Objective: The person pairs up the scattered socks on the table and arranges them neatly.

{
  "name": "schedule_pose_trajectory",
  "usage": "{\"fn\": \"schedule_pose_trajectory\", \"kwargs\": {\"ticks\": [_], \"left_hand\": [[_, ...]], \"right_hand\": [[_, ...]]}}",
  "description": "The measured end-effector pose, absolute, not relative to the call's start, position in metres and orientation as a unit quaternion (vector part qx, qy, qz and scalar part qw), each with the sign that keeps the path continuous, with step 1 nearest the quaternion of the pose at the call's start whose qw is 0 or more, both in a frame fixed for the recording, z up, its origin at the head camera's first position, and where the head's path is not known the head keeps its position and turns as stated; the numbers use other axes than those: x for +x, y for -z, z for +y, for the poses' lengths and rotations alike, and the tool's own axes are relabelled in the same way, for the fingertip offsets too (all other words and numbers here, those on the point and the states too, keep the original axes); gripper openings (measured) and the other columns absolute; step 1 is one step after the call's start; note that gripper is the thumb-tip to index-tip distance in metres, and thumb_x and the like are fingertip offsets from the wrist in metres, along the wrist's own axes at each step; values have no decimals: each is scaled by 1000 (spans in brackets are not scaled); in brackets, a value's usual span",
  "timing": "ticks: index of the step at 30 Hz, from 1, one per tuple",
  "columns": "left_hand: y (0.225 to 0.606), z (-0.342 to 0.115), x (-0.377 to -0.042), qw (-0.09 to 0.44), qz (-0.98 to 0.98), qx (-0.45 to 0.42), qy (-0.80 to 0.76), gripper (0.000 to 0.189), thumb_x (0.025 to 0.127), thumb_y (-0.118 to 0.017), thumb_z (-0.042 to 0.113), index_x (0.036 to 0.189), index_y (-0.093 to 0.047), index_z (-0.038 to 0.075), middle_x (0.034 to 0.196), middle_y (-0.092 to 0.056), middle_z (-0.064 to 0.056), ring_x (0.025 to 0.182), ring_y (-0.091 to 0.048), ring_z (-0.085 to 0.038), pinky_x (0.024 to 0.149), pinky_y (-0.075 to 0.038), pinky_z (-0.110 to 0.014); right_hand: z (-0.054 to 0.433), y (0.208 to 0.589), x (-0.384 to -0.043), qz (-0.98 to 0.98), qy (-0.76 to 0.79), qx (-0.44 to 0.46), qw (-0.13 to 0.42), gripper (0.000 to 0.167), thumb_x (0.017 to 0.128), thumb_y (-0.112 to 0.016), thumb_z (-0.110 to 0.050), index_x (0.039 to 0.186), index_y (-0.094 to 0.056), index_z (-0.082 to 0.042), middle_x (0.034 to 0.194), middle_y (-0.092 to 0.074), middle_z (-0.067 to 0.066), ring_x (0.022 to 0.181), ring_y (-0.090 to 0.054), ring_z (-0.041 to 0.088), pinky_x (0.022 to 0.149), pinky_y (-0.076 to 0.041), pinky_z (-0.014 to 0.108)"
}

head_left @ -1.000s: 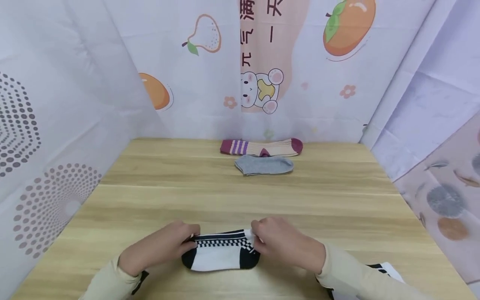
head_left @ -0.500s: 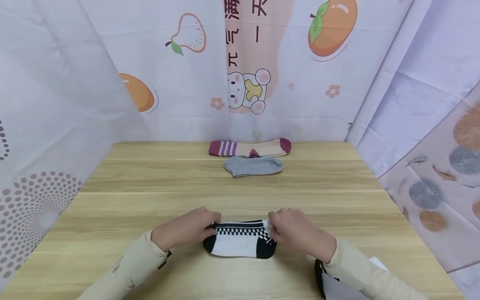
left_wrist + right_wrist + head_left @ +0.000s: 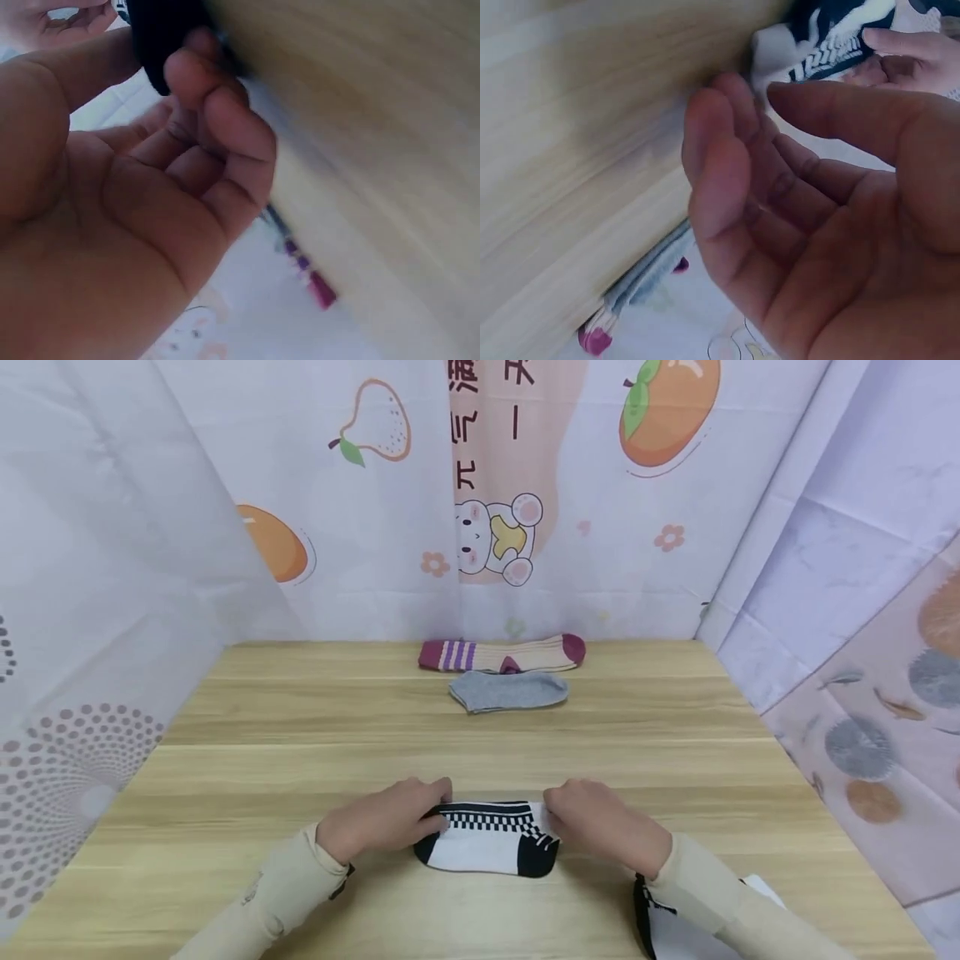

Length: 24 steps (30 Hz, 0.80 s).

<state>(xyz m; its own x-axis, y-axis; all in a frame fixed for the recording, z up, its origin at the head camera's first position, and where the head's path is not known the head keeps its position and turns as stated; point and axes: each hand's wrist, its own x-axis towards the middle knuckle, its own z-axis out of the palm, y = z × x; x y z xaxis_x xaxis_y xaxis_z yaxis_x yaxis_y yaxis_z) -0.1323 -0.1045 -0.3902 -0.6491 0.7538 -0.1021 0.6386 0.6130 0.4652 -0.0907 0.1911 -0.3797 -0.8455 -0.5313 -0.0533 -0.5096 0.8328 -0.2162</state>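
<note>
A low-cut sock [image 3: 480, 850], white with a black toe and heel and a black-and-white checked band, lies flat near the front of the table. My left hand [image 3: 393, 814] pinches its black end at the left, thumb on one side and fingers on the other. This dark end [image 3: 169, 37] shows between thumb and fingertips in the left wrist view. At the other end my right hand [image 3: 603, 825] holds the white cuff corner [image 3: 774, 52] at its fingertips. Under my right forearm lies another black-and-white sock [image 3: 678, 935], partly hidden by the sleeve.
Toward the back of the wooden table [image 3: 337, 718] lies a grey ankle sock [image 3: 510, 691]. Just behind it, along the rear edge, is a cream sock [image 3: 517, 656] with maroon ends and purple stripes. Printed curtains [image 3: 345, 552] enclose the table's back and sides.
Both hands have carried the checked sock to the right and a little farther from me, then nearly stopped. The head view has shifted slightly; the back socks stay put.
</note>
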Motion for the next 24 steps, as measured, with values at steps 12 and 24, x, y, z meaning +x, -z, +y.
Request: {"fn": "schedule_pose_trajectory", "kwargs": {"ticks": [12, 24], "left_hand": [[373, -72, -106, -14, 896, 432, -98, 34, 101, -57, 37, 117, -54, 7, 77, -52, 3, 61, -46, -9, 56, -44, -28], [368, 11, -100, 21, 836, 542, -86, 28, 103, -55, 37, 109, -61, 11, 84, -54, 6, 68, -46, -4, 60, -42, -17]], "right_hand": [[263, 372, -44, 969, 151, -197, -13, 3, 88, -71, -9, 90, -69, -9, 65, -50, -15, 55, -40, -2, 49, -39, 21], [324, 369, -10, 986, 139, -79, -43, 12, 87, -74, -12, 99, -71, -10, 82, -63, -10, 74, -56, 7, 62, -50, 32]]}}
